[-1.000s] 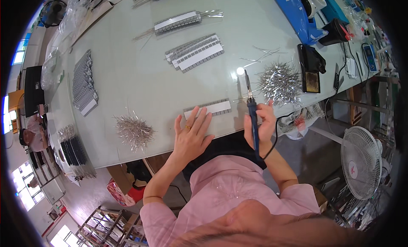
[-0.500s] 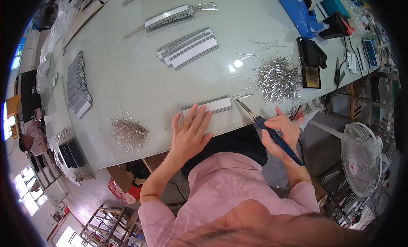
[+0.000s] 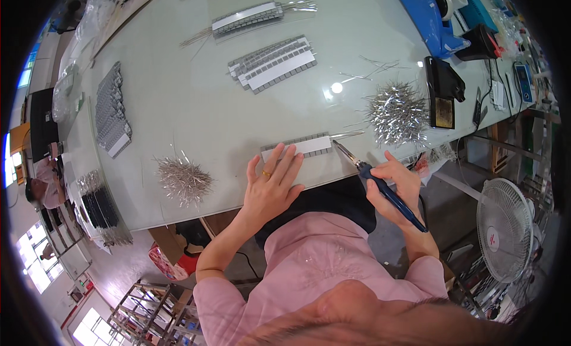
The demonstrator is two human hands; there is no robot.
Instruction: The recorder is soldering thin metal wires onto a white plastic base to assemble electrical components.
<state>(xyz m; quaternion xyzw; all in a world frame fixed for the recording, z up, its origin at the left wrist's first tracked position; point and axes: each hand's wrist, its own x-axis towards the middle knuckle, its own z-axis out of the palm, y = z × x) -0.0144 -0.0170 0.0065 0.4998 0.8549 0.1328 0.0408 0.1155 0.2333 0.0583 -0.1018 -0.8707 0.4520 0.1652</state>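
My left hand (image 3: 273, 179) lies flat with its fingers spread, the fingertips resting on a narrow strip (image 3: 314, 145) of small grey segments with a white band along it. Thin silvery wires (image 3: 347, 134) stick out at the strip's right end. In my right hand (image 3: 395, 188) is a dark blue soldering iron (image 3: 392, 200), gripped by the handle. Its metal tip points up and left, close beside the strip's right end; whether it touches cannot be made out. A heap of silvery wire pieces (image 3: 397, 114) lies right of the strip, another bundle (image 3: 183, 180) to the left.
Stacked similar strips (image 3: 273, 63) lie farther back, with a wired bundle (image 3: 247, 19) behind them. More strips (image 3: 113, 111) sit at the left. A black soldering-iron stand (image 3: 443, 90) is at the right, near a blue tape dispenser (image 3: 425, 24). A white fan (image 3: 505, 230) stands beyond the table edge.
The view has shifted slightly, so the table things sit a little farther right. My left hand stays on the strip, and the soldering iron remains by its right end.
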